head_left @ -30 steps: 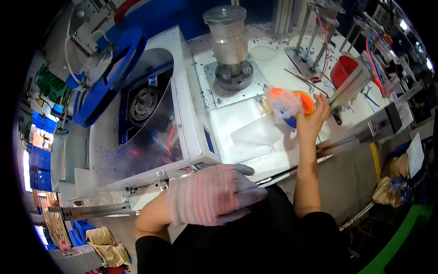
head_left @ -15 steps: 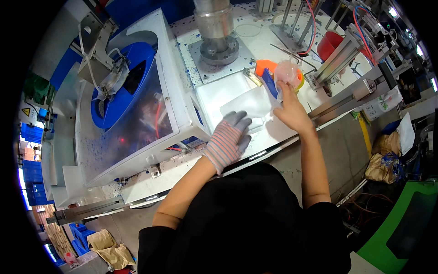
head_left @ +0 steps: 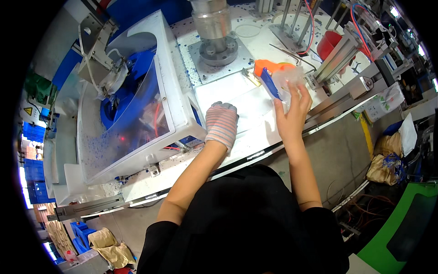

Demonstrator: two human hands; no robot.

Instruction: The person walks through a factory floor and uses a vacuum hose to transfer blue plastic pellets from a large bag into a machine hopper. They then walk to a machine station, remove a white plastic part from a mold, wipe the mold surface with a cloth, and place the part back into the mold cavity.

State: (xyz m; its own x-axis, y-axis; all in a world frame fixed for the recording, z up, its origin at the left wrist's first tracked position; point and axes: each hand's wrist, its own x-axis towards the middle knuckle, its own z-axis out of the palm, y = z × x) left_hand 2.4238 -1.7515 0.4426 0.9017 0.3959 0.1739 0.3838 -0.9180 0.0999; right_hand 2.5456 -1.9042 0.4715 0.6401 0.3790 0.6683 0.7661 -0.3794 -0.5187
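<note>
My left hand (head_left: 222, 124), in a striped grey-and-pink glove, rests on the white work surface (head_left: 244, 137) with its fingers curled under. Whatever those fingers may hold is hidden. Before it lies a bright white flat area (head_left: 242, 97). To the right, my bare right hand (head_left: 294, 112) has its thumb and fingers apart around the near edge of a crumpled translucent plastic bag (head_left: 284, 85), apparently touching it. Beside and partly behind the bag is an orange object (head_left: 267, 66) with a blue bar-like part (head_left: 269, 83); its kind is unclear.
At left stands a white-framed machine housing (head_left: 182, 107) with a blue bowl (head_left: 141, 68) inside. A metal column (head_left: 212, 27) rises on a plate at the back. On the right are a red container (head_left: 329, 44), metal rods and an aluminium profile (head_left: 333, 66). Blue bits are scattered about.
My left hand has drawn its outstretched fingers in and turned more upright. My right hand has opened from a pointing pinch and shifted slightly nearer; the translucent bag looks more spread out.
</note>
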